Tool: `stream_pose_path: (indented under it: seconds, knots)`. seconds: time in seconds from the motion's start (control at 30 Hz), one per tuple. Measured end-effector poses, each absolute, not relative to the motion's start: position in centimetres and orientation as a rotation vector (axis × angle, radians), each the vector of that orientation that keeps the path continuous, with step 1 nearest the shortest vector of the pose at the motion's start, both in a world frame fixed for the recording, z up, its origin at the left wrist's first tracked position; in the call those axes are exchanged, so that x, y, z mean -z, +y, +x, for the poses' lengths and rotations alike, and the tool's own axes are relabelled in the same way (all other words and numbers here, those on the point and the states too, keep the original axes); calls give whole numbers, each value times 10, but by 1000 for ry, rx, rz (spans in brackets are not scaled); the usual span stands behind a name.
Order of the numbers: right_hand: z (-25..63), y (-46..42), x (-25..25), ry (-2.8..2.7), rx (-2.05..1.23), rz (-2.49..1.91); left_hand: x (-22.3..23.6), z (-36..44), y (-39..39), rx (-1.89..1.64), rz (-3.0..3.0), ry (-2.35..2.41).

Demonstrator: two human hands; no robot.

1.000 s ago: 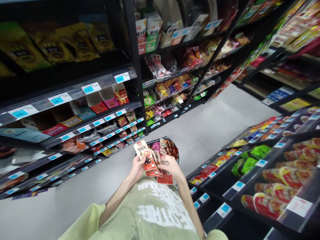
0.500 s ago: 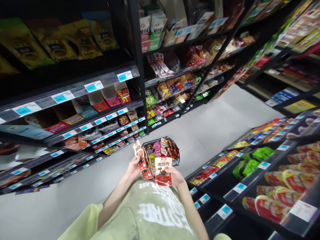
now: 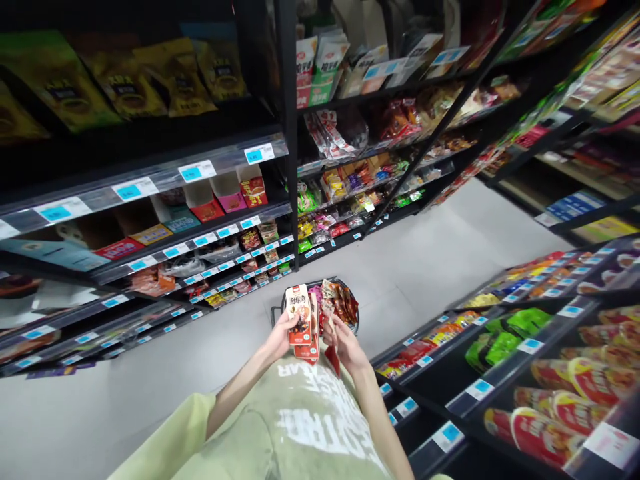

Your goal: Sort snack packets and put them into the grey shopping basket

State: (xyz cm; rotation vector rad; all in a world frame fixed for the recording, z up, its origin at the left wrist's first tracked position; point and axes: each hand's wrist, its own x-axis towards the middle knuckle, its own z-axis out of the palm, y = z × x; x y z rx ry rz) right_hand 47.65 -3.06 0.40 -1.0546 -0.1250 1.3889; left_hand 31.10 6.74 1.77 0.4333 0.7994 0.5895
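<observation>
My left hand (image 3: 281, 337) grips a small stack of red and white snack packets (image 3: 301, 321), held upright in front of my chest. My right hand (image 3: 345, 343) is closed on another red packet (image 3: 332, 353), turned edge-on and pressed against the stack. Both hands hover over a dark shopping basket (image 3: 350, 288) on the floor, filled with assorted red, pink and yellow snack packs. I wear a light green shirt with white lettering.
Black store shelving (image 3: 210, 233) with blue price tags runs along the left, holding boxes and snack bags. More shelves (image 3: 525, 333) with green and red packs stand on the right. A grey floor aisle (image 3: 430, 247) stretches ahead between them.
My right hand's packet, held flat and facing me half a second ago, has turned edge-on and closed in against the left hand's stack. The view shifted slightly.
</observation>
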Motion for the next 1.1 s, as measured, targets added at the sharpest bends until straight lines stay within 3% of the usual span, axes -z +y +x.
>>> stream_pose_path:
  seconds: [0.3,0.43,0.8,1.1]
  knots:
    - [483,-14,3,-165,-1106,-1434,-18,314,64,-687,455,753]
    - [460,-4,-2,-383,-1137,-1451,-25,318,63,-608,495,828]
    - [448,16,-15,-296,-1405,-1321,-22,314,62,-630,466,858]
    - [445,23,-31,-230,-1374,-1164,-25,318,62,-710,349,892]
